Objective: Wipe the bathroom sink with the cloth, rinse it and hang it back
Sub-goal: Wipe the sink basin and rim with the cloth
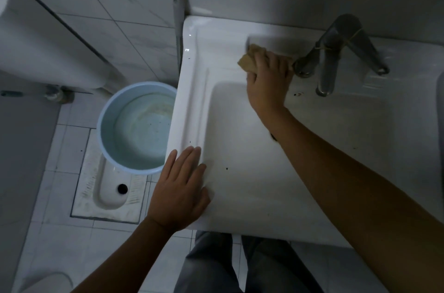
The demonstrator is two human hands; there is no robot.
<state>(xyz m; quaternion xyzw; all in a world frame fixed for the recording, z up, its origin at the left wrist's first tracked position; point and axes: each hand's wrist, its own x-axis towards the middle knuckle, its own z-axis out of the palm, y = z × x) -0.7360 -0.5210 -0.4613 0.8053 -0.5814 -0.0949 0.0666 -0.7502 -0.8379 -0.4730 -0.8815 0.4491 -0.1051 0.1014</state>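
My right hand (268, 81) presses the crumpled tan cloth (249, 60) onto the white ceramic sink (199, 57) ledge — just beside the steel tap (334, 52); my left hand (180, 187) lies flat on the front-left rim.

This is a small bathroom. A white sink (192, 91) with a metal tap (329, 62) sits against the wall (134, 35). A squat toilet (105, 187) is set in the floor (72, 240) beside it, with a blue bucket (105, 129) of water at one end. The wall and floor have pale tiles.
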